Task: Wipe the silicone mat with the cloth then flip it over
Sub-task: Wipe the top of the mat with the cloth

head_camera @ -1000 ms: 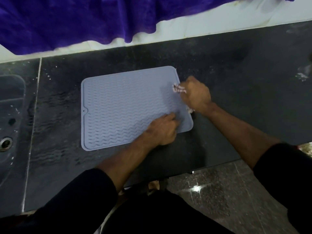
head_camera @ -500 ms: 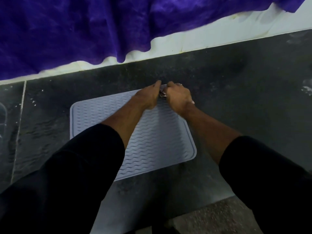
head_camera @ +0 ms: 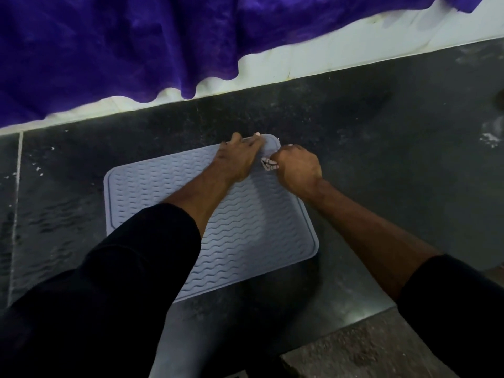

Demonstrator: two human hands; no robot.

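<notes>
Hands (head_camera: 272,162) on wavy-ribbed, round-cornered silicone mat (head_camera: 245,227), gripping cloth (head_camera: 268,164).

Matt grey silicone mat (head_camera: 245,230) with wavy ridges on glossy, speckled dark stone counter (head_camera: 354,126); plush purple cloth (head_camera: 109,50).

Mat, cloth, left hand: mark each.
mat (head_camera: 245,236), head view, wavy ribbed middle.
cloth (head_camera: 268,164), head view, bit showing beside the right fist.
left hand (head_camera: 238,156), head view, back of hand.
</notes>
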